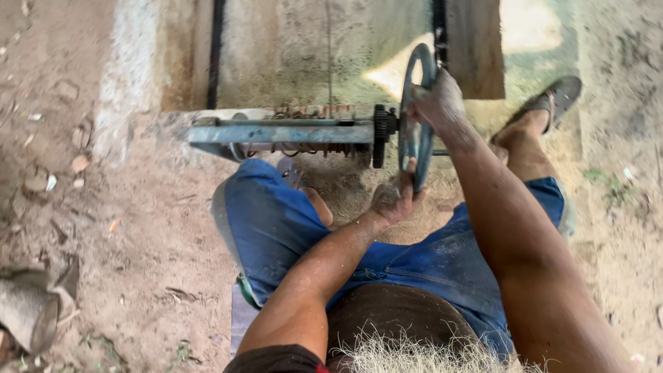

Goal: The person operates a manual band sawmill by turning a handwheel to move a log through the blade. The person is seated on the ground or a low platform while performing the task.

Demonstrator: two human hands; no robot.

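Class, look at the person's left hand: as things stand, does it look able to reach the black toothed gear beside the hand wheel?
Probably yes. The left hand grips the hand wheel's lower rim, and the black gear sits just beyond, with nothing between them. It would have to let go first.

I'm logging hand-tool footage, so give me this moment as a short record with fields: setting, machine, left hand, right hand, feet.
setting: sandy dirt ground
machine: rusty blue metal frame with black gear and round grey metal handwheel
left hand: grips wheel's lower rim
right hand: grips wheel's upper rim
feet: dark sandal on the right foot
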